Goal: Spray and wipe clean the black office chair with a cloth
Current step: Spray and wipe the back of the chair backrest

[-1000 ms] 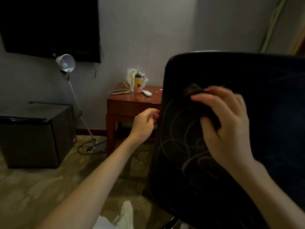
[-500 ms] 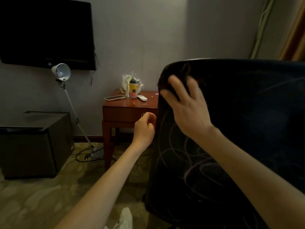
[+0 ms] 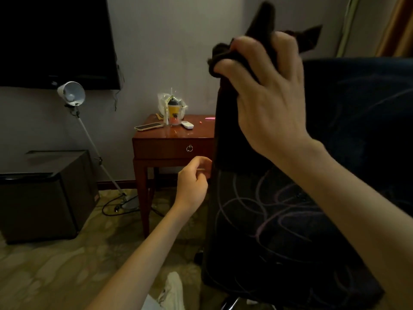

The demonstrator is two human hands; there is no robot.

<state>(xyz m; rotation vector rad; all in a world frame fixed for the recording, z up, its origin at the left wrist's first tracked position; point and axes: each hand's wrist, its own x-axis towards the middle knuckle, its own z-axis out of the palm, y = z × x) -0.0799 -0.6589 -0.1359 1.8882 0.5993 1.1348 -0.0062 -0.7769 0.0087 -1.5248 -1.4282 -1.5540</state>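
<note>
The black office chair (image 3: pixel 312 198) fills the right half of the view, its back marked with pale curved lines. My right hand (image 3: pixel 266 104) is raised above the chair's top left corner and grips a dark cloth (image 3: pixel 225 130), which hangs down over the chair's left edge, with ends sticking up above the hand. My left hand (image 3: pixel 192 180) hovers just left of the chair's edge at mid height, fingers loosely curled, holding nothing that I can make out. No spray bottle is clearly seen.
A wooden side table (image 3: pixel 174 142) stands behind the chair's left edge, with a phone (image 3: pixel 148 126), a remote (image 3: pixel 187 125) and a bagged drink (image 3: pixel 173 107) on top. A floor lamp (image 3: pixel 71 93), a dark cabinet (image 3: pixel 44 193) and a wall TV (image 3: pixel 55 41) are at the left. My shoe (image 3: pixel 172 289) is near the chair base.
My right hand has lifted with the cloth from the chair's back, past its top corner, to above the chair. The cloth now hangs free. My left hand stays near the chair's left edge.
</note>
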